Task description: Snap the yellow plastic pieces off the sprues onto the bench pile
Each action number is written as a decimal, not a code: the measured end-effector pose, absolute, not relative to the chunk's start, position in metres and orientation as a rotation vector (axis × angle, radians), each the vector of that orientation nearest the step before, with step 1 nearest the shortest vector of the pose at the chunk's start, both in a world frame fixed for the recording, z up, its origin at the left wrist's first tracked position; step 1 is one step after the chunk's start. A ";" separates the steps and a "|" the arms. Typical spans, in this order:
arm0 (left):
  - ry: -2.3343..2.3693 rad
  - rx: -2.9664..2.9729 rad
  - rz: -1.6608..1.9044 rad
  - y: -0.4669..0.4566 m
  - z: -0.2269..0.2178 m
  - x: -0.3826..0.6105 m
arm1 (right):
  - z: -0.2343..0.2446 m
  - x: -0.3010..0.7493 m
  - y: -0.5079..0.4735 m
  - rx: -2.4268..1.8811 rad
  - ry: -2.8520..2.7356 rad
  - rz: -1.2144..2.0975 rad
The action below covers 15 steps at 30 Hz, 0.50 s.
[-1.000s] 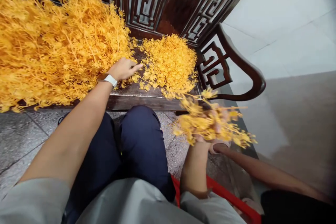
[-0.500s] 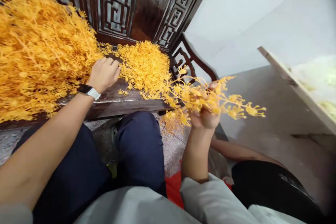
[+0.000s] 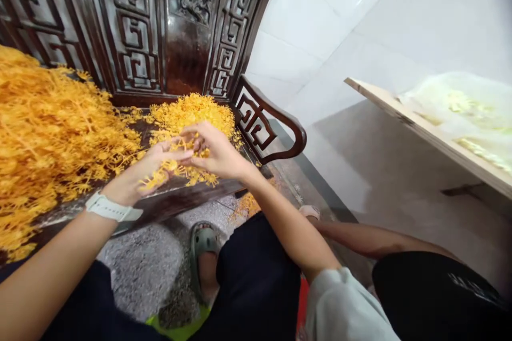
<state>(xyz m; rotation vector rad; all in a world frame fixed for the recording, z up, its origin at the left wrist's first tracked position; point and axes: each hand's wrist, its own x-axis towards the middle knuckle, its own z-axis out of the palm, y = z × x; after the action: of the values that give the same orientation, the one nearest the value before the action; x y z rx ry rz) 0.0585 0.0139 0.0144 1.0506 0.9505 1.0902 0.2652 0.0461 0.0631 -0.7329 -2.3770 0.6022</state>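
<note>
My left hand [image 3: 140,176] and my right hand [image 3: 216,152] meet over the front of a dark carved wooden bench [image 3: 192,200]. Both are closed on one yellow plastic sprig [image 3: 176,168] held between them. A big heap of yellow sprigs [image 3: 52,133] covers the left of the seat. A smaller pile of loose yellow bits [image 3: 192,112] lies just behind my hands. A white watch [image 3: 108,208] is on my left wrist.
The bench's curved armrest [image 3: 272,128] stands to the right of my hands. A second person's leg and dark shorts [image 3: 420,277] are at the lower right. A wooden board with pale material [image 3: 440,122] juts in from the right. My sandalled foot [image 3: 202,256] rests on speckled floor.
My right hand came left from beside the armrest to the bench front, no longer holding the big bunch. My left hand left the heap and met it. The view turned right.
</note>
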 end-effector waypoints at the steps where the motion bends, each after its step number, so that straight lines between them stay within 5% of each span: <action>1: 0.967 1.015 1.067 0.017 0.015 0.059 | 0.056 0.273 0.047 -0.725 -2.316 0.659; 15: 0.980 0.438 1.386 0.047 0.008 0.035 | 0.039 0.315 0.049 -0.816 -1.668 1.282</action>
<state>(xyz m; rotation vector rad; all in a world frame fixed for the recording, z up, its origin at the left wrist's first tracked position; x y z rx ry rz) 0.0352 0.0469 0.0085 0.4377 0.9803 1.3857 0.3153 0.0491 0.0391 -0.8158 -1.6679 1.2824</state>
